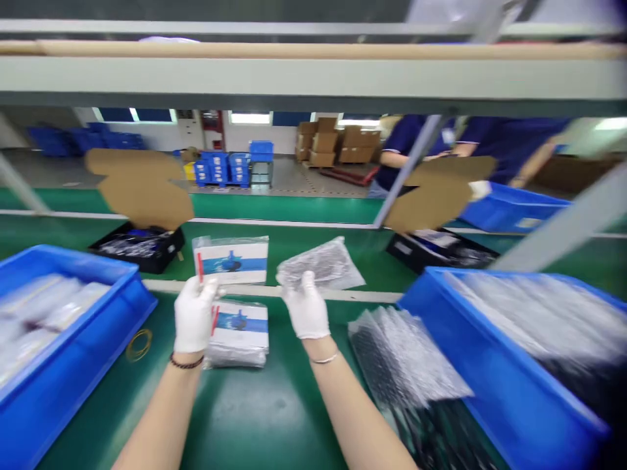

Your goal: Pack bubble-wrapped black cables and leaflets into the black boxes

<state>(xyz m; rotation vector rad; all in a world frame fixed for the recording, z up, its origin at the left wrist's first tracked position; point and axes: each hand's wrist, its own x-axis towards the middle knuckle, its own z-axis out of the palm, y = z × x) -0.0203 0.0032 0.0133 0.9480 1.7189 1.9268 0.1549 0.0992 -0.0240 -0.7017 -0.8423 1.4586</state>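
My left hand, in a white glove, pinches the lower left edge of a clear bag holding a white and blue printed card. My right hand, also gloved, grips a clear bubble-wrap bag by its lower left part, thumb on top. Directly below the held card lies a stack of similar bagged cards on the green table. Several bubble-wrap bags are fanned out to the right of my right hand.
Blue bins stand at the left and right, both filled with bagged items. Two open cardboard boxes stand behind. A yellow ring lies by the left bin. A shelf beam crosses above. People in dark blue shirts stand beyond.
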